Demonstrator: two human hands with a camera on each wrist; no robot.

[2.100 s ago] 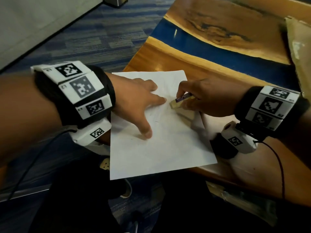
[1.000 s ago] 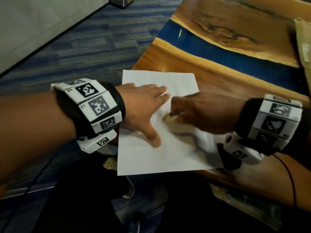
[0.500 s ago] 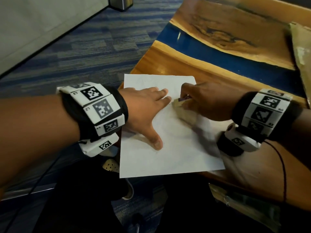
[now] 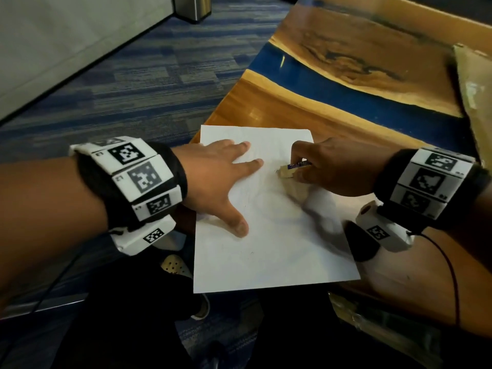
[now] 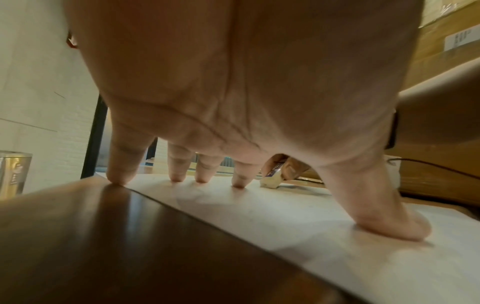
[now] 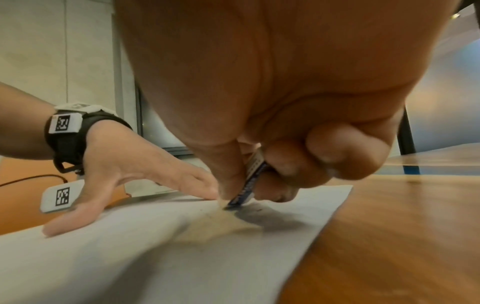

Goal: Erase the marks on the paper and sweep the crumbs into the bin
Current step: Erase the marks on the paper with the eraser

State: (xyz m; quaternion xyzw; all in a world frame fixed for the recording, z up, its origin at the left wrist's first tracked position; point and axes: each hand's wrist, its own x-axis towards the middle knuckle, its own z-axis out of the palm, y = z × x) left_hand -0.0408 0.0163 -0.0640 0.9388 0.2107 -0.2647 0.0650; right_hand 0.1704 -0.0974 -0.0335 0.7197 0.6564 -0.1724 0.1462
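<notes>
Rubbing with the eraser (image 4: 286,172) pinched in the right hand (image 4: 335,166) at the paper's (image 4: 277,251) one o'clock corner, left hand (image 4: 213,179) splayed flat at nine o'clock (fingertips down): best kept to short, light strokes away from that pinning hand.

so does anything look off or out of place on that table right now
One thing: the paper sits askew at the table corner, and its near edge hangs out past the table edge over the floor. The left hand presses it flat while the right hand rubs the eraser on it. No tears or spills show.
</notes>
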